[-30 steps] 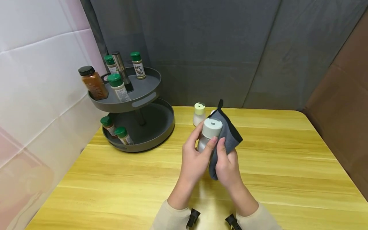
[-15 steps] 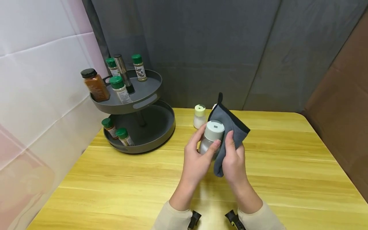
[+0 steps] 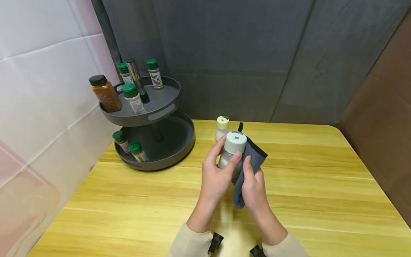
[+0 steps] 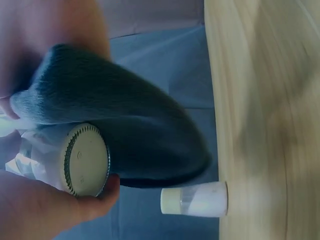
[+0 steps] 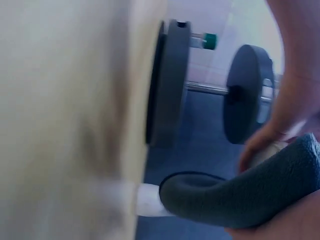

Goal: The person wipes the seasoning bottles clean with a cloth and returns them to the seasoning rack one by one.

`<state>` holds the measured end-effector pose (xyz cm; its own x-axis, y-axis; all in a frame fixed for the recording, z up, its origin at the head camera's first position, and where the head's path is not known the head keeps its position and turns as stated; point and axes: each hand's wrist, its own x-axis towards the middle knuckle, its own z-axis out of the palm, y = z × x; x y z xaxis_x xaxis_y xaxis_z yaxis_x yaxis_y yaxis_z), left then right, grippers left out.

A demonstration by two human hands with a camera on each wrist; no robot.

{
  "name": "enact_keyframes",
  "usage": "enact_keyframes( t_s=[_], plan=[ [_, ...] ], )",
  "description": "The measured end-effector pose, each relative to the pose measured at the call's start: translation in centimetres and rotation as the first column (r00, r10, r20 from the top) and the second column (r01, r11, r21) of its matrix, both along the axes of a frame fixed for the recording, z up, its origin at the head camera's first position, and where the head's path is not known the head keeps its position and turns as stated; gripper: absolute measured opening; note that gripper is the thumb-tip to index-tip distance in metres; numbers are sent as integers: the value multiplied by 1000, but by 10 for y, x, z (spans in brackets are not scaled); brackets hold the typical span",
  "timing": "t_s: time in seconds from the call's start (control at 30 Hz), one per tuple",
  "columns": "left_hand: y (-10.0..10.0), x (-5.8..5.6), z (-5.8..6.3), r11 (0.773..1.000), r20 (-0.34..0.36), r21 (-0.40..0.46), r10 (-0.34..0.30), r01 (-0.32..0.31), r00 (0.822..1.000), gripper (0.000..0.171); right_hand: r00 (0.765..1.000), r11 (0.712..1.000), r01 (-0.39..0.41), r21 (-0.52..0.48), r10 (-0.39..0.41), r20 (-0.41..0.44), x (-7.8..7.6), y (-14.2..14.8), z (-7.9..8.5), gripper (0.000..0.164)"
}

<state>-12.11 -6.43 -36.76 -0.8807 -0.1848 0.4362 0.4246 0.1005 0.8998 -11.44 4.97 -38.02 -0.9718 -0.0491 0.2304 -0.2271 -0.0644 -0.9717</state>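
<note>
My left hand grips a clear shaker jar with a pale grey-white cap, held upright above the table. In the left wrist view the jar's ridged round base faces the camera, with fingers around it. My right hand pinches a folded grey cloth with black edging, thumb on top, and presses it to the jar's right side. The cloth hangs down past the jar. Behind them on the table stands a similar jar with a pale yellow cap, partly hidden by the held jar.
A dark grey two-tier turntable rack stands at the left. On its tiers are several green-capped spice bottles, a black-capped orange-brown jar and a steel cylinder. Grey fabric hangs behind the wooden table.
The cloth and right hand first rose and shifted right, then came back down and left along the jar. The jar moved slightly with them, staying in the left hand.
</note>
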Motion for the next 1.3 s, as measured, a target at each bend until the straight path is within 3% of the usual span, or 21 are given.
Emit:
enact_keyframes(
  t_s=[0.2,0.37,0.57,0.73,0.9,1.03,1.3],
  plan=[
    [5,1,-2,1000,16,-8,-29,29,999,56,996,997,27,-73,-33,-84,2,4,22,53],
    [6,2,0,999,21,-4,-32,32,999,55,986,997,35,-71,-46,-159,4,3,18,52],
    [6,2,1,1000,16,9,-29,29,999,55,996,999,40,2,-40,-74,7,2,1,51],
    [8,3,0,999,13,13,-41,41,999,56,999,999,45,-22,-46,-18,6,5,8,54],
    [12,5,-2,999,25,5,-49,48,998,57,990,993,68,-98,-79,-117,6,7,26,53],
    [13,5,-3,999,27,31,-45,44,999,56,980,993,49,-104,-68,-186,5,6,28,51],
    [13,3,-3,999,4,14,-38,38,999,56,998,998,68,11,-68,-12,2,8,6,54]
  ],
)
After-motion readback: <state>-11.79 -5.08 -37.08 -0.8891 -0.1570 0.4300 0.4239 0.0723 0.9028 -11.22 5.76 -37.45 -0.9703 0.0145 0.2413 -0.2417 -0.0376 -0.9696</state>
